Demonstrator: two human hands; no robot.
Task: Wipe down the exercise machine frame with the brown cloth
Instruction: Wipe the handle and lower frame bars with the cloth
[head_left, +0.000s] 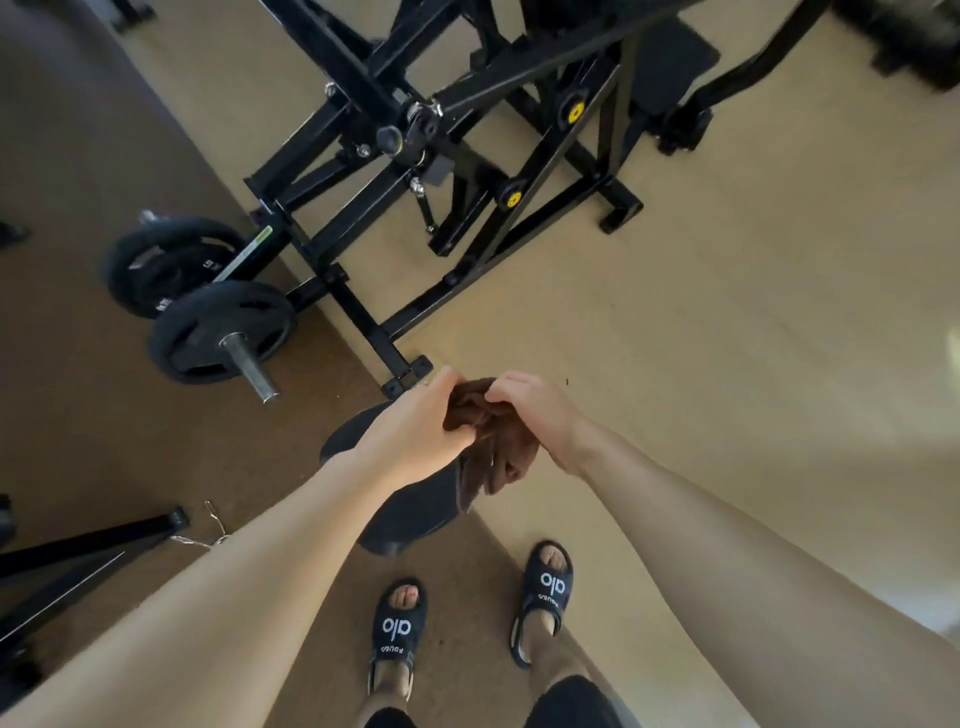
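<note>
Both hands are gripping the brown cloth (491, 441) near frame centre: left hand (415, 431) clenching its 9 o'clock side, right hand (535, 410) pinching the 3 o'clock side, likely bunching it into a wiping pad. Cloth is hanging over a dark padded seat (415, 509), well apart from the black machine frame (363, 244) at 12 o'clock. Wiping is not yet starting.

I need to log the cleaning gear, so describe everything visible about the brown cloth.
The brown cloth is dark brown, soft-looking fabric, bunched and creased, not spread flat. The left hand and right hand both grip its upper part in mid-air, and a loose fold hangs below them. It is held short of the exercise machine frame, touching only the hands.
</note>
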